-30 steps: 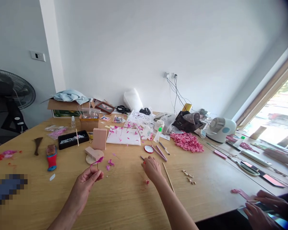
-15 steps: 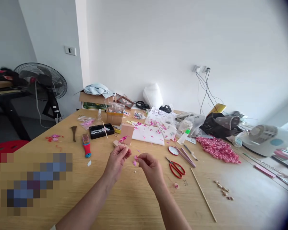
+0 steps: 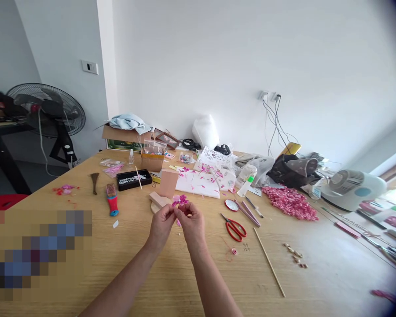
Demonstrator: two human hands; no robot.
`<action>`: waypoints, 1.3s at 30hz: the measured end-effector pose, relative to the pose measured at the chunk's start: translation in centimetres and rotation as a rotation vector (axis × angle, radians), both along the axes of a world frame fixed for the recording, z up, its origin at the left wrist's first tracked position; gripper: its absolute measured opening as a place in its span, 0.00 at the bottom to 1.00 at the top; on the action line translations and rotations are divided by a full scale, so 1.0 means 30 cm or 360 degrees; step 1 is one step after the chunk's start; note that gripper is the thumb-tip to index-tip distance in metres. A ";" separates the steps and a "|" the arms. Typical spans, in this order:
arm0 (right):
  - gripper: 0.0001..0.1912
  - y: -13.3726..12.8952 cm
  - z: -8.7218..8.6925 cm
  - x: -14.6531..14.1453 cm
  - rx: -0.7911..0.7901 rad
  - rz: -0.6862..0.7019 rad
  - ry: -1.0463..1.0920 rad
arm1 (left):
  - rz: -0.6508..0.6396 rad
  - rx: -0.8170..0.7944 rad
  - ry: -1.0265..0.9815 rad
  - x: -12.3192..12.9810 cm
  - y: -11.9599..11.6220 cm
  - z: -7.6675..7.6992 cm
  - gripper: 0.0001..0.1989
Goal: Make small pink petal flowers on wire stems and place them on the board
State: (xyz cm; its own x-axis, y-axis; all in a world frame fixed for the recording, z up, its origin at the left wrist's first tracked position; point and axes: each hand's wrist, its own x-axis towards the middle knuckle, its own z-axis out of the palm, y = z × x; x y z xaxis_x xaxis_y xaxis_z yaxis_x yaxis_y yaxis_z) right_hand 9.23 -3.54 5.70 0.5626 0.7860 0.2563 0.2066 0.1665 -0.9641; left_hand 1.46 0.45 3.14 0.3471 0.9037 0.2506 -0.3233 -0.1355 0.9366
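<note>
A small magenta flower [image 3: 180, 200] stands just above the touching fingertips of both hands, near the middle of the table. My left hand [image 3: 162, 222] is closed in a pinch at the base of the flower. From the right, my right hand [image 3: 192, 222] pinches at the same spot, its fingers against those of the left. The thin stem between the fingers is mostly hidden. Behind the hands stands an upright pinkish block [image 3: 168, 182]. More magenta flowers on thin stems lie on a white foam sheet [image 3: 198, 186] beyond.
Red-handled scissors [image 3: 235, 229], a round mirror [image 3: 231, 204] and a wooden stick [image 3: 269, 262] lie to the right. A black tray [image 3: 133, 179] and a red-and-blue brush [image 3: 112, 200] are on the left. Pink beaded material [image 3: 290, 202] lies at the back right.
My right hand has moved left and up to meet my left hand, bringing its pink piece to the flower. The view has shifted slightly to the right.
</note>
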 end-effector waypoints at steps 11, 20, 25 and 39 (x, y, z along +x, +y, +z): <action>0.06 -0.098 0.018 0.111 0.0110 0.0475 0.0826 | -0.0304 -0.0122 0.0127 0.061 -0.085 0.045 0.09; 0.08 -0.177 0.044 0.174 0.0014 0.0757 0.0960 | -0.0608 -0.0187 0.0294 0.049 -0.144 0.073 0.06; 0.10 -0.176 0.034 0.178 -0.0061 0.0840 0.0987 | -0.0597 -0.0251 0.0196 0.057 -0.150 0.054 0.06; 0.10 -0.124 -0.012 0.164 -0.0153 0.0668 0.0853 | -0.0212 -0.0201 0.0044 0.089 -0.135 0.055 0.14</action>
